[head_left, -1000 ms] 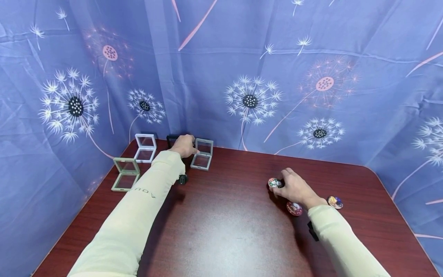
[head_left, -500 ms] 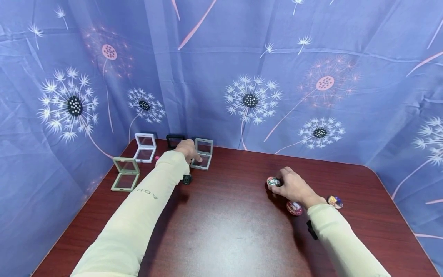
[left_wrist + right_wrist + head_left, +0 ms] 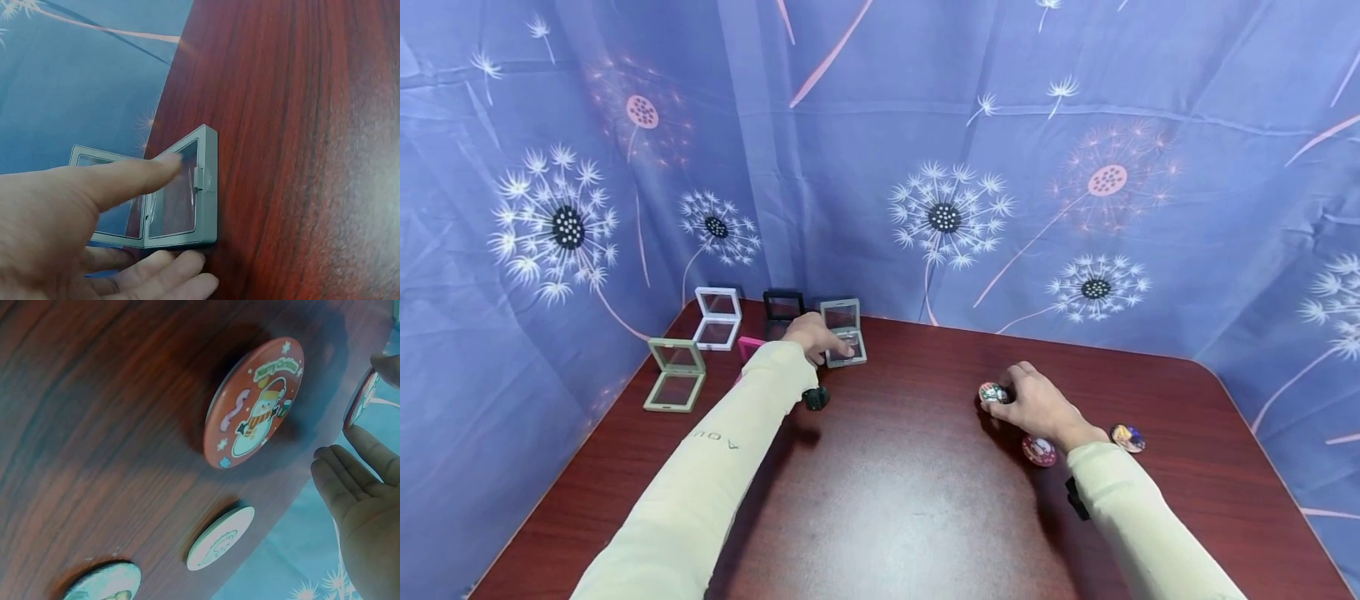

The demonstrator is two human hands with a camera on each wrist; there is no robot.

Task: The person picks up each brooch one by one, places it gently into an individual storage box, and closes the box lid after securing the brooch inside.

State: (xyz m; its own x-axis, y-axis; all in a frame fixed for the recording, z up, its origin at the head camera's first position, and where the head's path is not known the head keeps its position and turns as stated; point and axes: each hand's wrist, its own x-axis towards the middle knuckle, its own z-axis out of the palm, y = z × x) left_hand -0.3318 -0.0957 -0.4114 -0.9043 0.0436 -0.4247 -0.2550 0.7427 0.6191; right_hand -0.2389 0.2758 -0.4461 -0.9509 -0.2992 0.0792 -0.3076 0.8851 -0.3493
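Note:
My left hand (image 3: 812, 333) is at the grey hinged display frame (image 3: 846, 346), which stands unfolded by the table's back edge. In the left wrist view, its thumb stretches across the frame's lower half (image 3: 212, 187), and the fairly straight fingers lie along the near side. On the right, my right hand (image 3: 1037, 404) pinches a round printed badge (image 3: 992, 393) by its edge between thumb and forefinger. Just below that hand lies a red snowman badge (image 3: 1039, 451) on the table. Another colourful badge (image 3: 1127, 437) sits beyond the right wrist.
White (image 3: 717, 333), black (image 3: 783, 305) and green (image 3: 674, 392) frames stand unfolded at the back left. A pink frame (image 3: 748, 346) is mostly hidden by the left sleeve. A pale badge (image 3: 220, 540) shows in the right wrist view. Blue curtain (image 3: 850, 167) backs the table.
My left hand has moved right and slightly nearer, away from the black frame. The grey frame's lower half has swung slightly right. More of the pink frame shows. The right hand stays put.

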